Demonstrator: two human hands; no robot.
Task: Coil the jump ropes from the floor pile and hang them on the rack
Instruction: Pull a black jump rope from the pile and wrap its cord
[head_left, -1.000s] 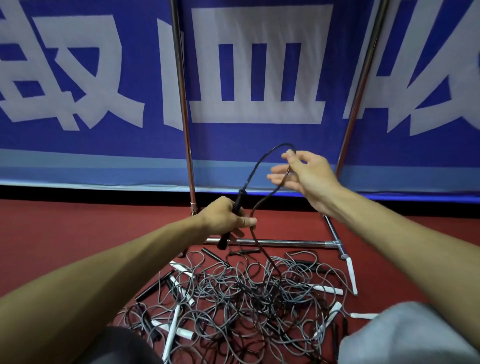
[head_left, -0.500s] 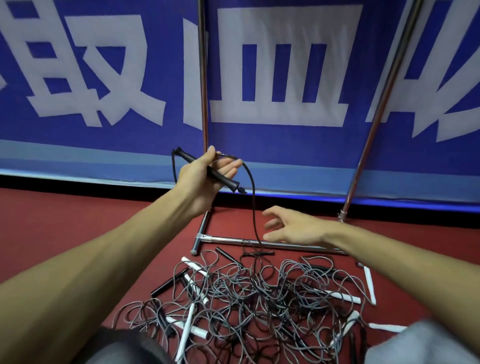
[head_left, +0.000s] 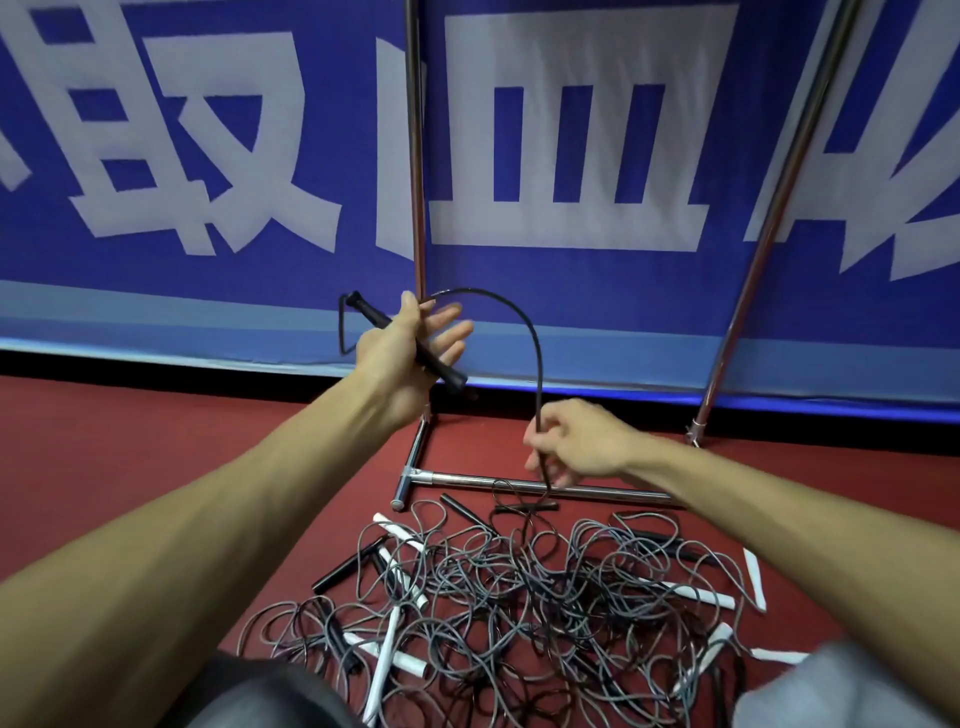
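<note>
Where empty before, now pinching black rope (head_left: 537, 353) in right hand (head_left: 582, 441); handle (head_left: 441, 368) thumb-clamped in left hand (head_left: 400, 364), fingers splayed; ready for next coil.

Bare red floor (head_left: 156, 441) lies open left of the pile (head_left: 519, 613). The pile covers the ground between both forearms, up to the low bar (head_left: 467, 479). Between the left post (head_left: 414, 156) and right post (head_left: 769, 234) the gap runs open back to the banner (head_left: 208, 270). Only the rope (head_left: 536, 338) crosses it, arcing from left grip (head_left: 410, 353) to right grip (head_left: 576, 441).
</note>
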